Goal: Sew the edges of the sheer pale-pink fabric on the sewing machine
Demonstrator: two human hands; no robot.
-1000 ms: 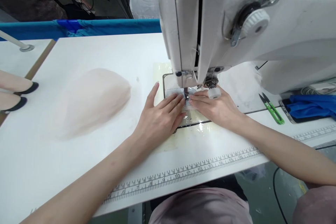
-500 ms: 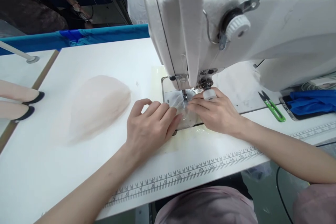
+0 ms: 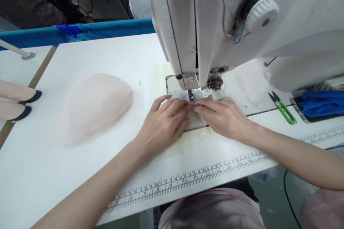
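My left hand (image 3: 166, 118) is at the sewing machine's (image 3: 182, 35) needle area, its fingers bent and closed over thin sheer fabric (image 3: 199, 118). Opposite it, my right hand (image 3: 224, 116) pinches the same fabric just right of the presser foot (image 3: 190, 96). The fingertips of both hands almost meet in front of the foot. Most of the fabric is hidden beneath the fingers, and its edges are hard to make out. A small white band (image 3: 219, 95) shows at my right fingers.
A pale sheer fabric piece (image 3: 102, 107) lies on the white table (image 3: 80, 182) to the left. Two pink shapes with black tips (image 3: 20, 102) are at the far left. Green thread snips (image 3: 285, 111), a phone (image 3: 298, 111) and blue cloth (image 3: 322, 103) lie right. A ruler strip (image 3: 185, 180) runs along the front edge.
My left hand has moved right and forward, its fingertips now close to the right ones. My right hand stays by the presser foot. The view has shifted slightly closer to the machine.
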